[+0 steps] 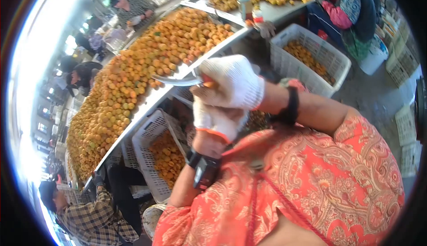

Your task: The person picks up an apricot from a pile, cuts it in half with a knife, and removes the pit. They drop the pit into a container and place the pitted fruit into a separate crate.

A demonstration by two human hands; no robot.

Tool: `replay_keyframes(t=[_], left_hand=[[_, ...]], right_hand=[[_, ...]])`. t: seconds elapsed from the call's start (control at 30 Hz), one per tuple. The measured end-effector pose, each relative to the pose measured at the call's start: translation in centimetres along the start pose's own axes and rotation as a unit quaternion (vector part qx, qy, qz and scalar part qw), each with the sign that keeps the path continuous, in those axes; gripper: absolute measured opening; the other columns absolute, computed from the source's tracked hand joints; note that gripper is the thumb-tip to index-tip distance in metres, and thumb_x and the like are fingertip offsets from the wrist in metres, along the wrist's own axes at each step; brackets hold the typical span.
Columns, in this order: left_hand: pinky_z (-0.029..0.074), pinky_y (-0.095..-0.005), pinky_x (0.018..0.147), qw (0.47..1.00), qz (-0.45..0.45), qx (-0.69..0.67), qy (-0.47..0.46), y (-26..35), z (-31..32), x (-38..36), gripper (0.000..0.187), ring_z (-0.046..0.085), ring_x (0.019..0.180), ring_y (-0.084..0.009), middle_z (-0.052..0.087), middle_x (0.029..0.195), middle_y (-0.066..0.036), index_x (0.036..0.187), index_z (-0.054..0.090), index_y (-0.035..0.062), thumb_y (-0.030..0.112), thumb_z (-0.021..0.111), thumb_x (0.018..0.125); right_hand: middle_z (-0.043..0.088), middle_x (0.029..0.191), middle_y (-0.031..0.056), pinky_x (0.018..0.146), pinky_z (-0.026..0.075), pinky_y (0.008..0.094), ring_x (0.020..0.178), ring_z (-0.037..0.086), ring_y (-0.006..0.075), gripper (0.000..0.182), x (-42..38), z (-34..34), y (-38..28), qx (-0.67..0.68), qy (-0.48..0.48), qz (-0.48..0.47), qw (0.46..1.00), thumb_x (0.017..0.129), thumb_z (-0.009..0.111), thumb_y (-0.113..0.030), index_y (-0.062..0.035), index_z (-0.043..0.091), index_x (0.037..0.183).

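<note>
My right hand [229, 79], in a white knit glove, is closed around a knife with a curved, shiny blade [178, 81] that points left toward the fruit table. A small orange-brown piece [209, 84] shows between the gloved fingers at the blade's base. Right beneath it, and overlapped by it, is my left hand [218, 119], also in a white glove, with its fingers curled. I cannot tell what the left fingers hold. Beyond the blade, a long heap of apricots [155, 46] covers the metal-edged table [138, 112].
Below the table edge stands a white plastic crate [144, 135] with orange fruit inside. Another white crate [307, 39] with fruit is at the upper right. A jar [244, 7] stands at the table corner. People sit nearby, one in a plaid shirt [91, 215].
</note>
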State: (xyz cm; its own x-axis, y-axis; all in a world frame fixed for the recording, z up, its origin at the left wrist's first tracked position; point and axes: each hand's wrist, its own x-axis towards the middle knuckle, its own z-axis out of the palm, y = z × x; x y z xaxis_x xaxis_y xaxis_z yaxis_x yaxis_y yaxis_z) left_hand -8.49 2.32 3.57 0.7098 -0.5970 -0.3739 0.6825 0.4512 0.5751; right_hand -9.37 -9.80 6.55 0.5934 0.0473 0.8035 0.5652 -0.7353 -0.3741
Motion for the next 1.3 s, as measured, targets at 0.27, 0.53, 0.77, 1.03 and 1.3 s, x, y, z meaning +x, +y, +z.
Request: replay_keyframes(t=[0.27,0.53,0.77,1.03,1.3], left_hand=[[0.022,-0.0273,0.044,0.999,0.001,0.017,-0.041,1.5,0.7,2.5,0.037,0.030,0.047,-0.0126,0.036,0.061,0.001,0.071,0.046,0.0109,0.043,0.047,0.089],[0.044,-0.0290,0.054,0.994,0.026,0.084,-0.062,1.1,-1.8,3.3,0.037,0.057,0.072,-0.0222,0.064,0.098,-0.014,0.115,0.058,0.0063,0.036,0.054,0.094],[0.041,-0.0222,0.051,0.997,0.046,0.059,0.017,-0.1,0.2,1.5,0.024,0.065,0.082,-0.0172,0.064,0.098,-0.005,0.114,0.058,0.0075,0.017,0.063,0.093],[0.053,-0.0289,0.065,0.986,0.022,0.080,-0.144,1.3,-2.4,1.7,0.031,0.064,0.082,-0.0194,0.063,0.101,-0.009,0.118,0.057,0.0018,0.004,0.062,0.088],[0.052,-0.0290,0.068,0.989,0.092,0.035,-0.107,1.0,-2.2,1.4,0.033,0.061,0.083,-0.0182,0.061,0.098,-0.010,0.118,0.058,0.0001,0.001,0.061,0.085]], right_hand=[[0.056,0.071,-0.0021,0.046,0.036,0.0222,0.058,0.049,0.0052,0.030,-0.1,-0.1,3.2,0.490,0.083,0.417,0.761,0.095,0.064,-0.035,-0.0061,0.065,0.089],[0.060,0.072,0.0004,0.052,0.045,0.0222,0.064,0.059,0.0089,0.034,-1.5,-0.3,4.2,0.392,0.024,0.439,0.808,0.091,0.070,-0.037,-0.0031,0.066,0.094],[0.059,0.069,0.0150,0.066,0.050,0.0353,0.065,0.061,0.0163,0.041,-0.9,-0.3,4.8,0.064,-0.138,0.215,0.965,0.083,0.074,-0.040,-0.0011,0.062,0.086],[0.063,0.069,0.0139,0.064,0.050,0.0406,0.067,0.064,0.0315,0.039,-1.2,1.0,4.6,0.178,0.061,0.269,0.945,0.085,0.068,-0.046,-0.0066,0.064,0.083],[0.063,0.062,0.0094,0.053,0.048,0.0338,0.055,0.062,0.0250,0.044,-1.2,-4.1,2.2,0.088,0.093,0.182,0.975,0.089,0.067,-0.049,-0.0065,0.066,0.077]])
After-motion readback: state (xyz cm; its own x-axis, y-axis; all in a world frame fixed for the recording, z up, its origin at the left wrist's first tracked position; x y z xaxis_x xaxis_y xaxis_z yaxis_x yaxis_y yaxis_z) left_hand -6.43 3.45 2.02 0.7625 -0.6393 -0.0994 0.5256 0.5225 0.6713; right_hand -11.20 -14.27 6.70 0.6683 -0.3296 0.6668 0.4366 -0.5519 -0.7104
